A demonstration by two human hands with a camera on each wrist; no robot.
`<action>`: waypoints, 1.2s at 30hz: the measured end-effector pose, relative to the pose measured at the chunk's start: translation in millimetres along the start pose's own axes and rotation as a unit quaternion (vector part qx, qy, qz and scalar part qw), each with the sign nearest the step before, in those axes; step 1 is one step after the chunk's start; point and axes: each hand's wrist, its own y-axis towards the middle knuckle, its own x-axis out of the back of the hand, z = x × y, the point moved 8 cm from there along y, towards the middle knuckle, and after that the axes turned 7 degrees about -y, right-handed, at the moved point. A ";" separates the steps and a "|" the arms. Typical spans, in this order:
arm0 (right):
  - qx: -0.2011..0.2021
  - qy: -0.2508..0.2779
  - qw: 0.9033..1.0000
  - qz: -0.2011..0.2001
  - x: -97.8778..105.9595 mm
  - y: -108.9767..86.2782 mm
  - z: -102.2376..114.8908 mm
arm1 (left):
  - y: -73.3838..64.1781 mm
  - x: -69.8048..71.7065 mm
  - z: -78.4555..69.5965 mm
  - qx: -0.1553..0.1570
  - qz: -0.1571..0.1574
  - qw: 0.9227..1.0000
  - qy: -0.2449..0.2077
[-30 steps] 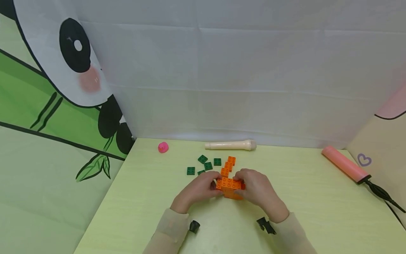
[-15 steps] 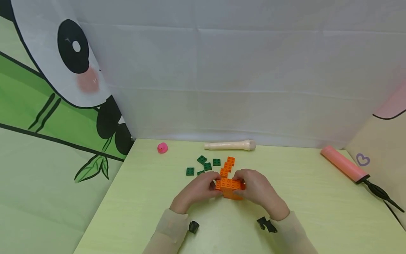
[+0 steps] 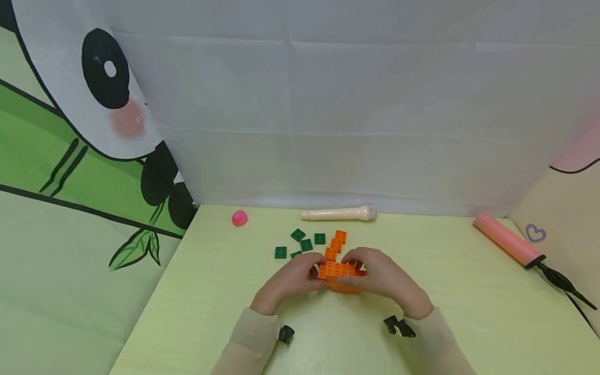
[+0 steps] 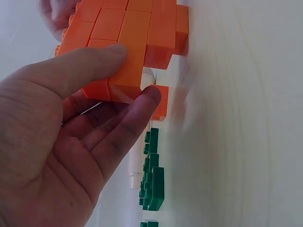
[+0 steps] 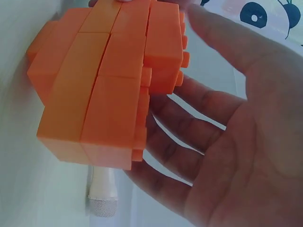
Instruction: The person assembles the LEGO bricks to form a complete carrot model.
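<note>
Several orange toy building bricks are joined into one stepped block (image 3: 340, 269), low over the table's middle. My left hand (image 3: 295, 276) pinches its left end; in the left wrist view the thumb (image 4: 102, 61) lies across the brick faces with the fingers behind and below. My right hand (image 3: 382, 276) holds the upper layer from the right. Seen from the right wrist, its thumb (image 5: 218, 28) is at the top brick (image 5: 163, 47) and the other fingers curl behind the block. Studs show along the upper side. Right behind the block, loose orange bricks (image 3: 336, 245) form a slanting line.
Several green bricks (image 3: 306, 245) lie behind my left hand. A whitish toy microphone (image 3: 339, 214) lies along the back edge, a small pink round object (image 3: 239, 218) to its left. At the right edge is a pink cylinder with a black handle (image 3: 508, 239). A white cloth (image 3: 328, 130) hangs behind.
My right hand has shifted slightly left along the top of the orange block, its thumb now farther across the front. The left hand and the block have stayed nearly still.
</note>
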 end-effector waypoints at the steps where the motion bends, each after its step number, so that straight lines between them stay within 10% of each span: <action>1: 0.000 0.012 1.000 0.003 0.8 0.2 -1.7 | 0.5 -0.3 0.2 0.000 0.001 1.000 0.000; 17: 0.001 0.060 0.998 -0.007 17.4 32.2 -56.9 | 2.1 1.5 -0.1 0.009 0.000 1.000 0.003; 26: -0.014 0.042 0.997 0.061 -8.5 48.6 -70.6 | 1.5 -0.6 0.3 0.015 0.001 1.000 -0.001; 36: -0.047 -0.011 0.998 0.032 3.8 50.7 -83.4 | 9.6 0.0 1.1 0.026 -0.006 1.000 0.001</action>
